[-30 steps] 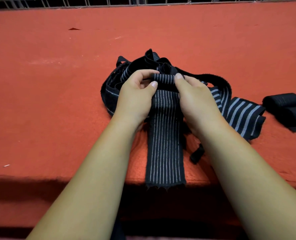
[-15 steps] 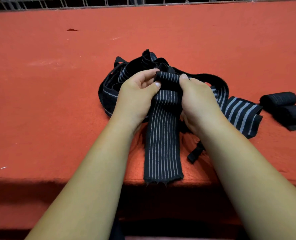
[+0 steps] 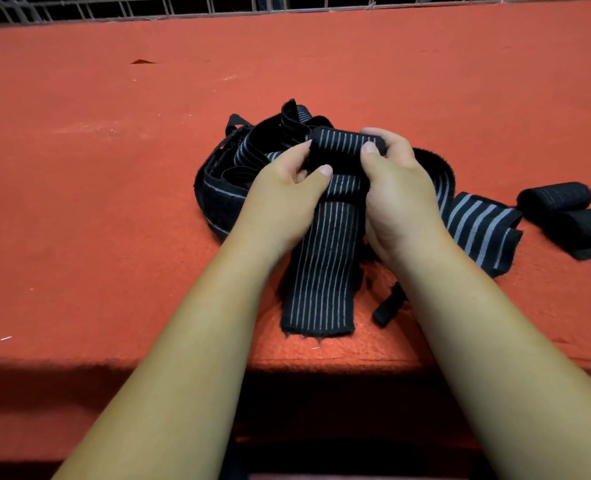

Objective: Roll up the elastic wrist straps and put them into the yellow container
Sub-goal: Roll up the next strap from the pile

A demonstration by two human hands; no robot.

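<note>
A black elastic wrist strap with thin grey stripes lies lengthwise toward me on the red felt table. Its far end is wound into a small roll. My left hand pinches the roll's left end, and my right hand grips its right end with the thumb on top. Behind the hands sits a tangled heap of more black straps. Another striped strap trails out to the right. No yellow container is in view.
Two finished black rolls lie at the right edge of the table. A thin black loop lies near the table's front edge. A wire fence runs along the table's far side.
The roll has grown thicker and the strap's loose tail has shortened, its near end drawn back from the table's front edge. Both hands stay on the roll.
</note>
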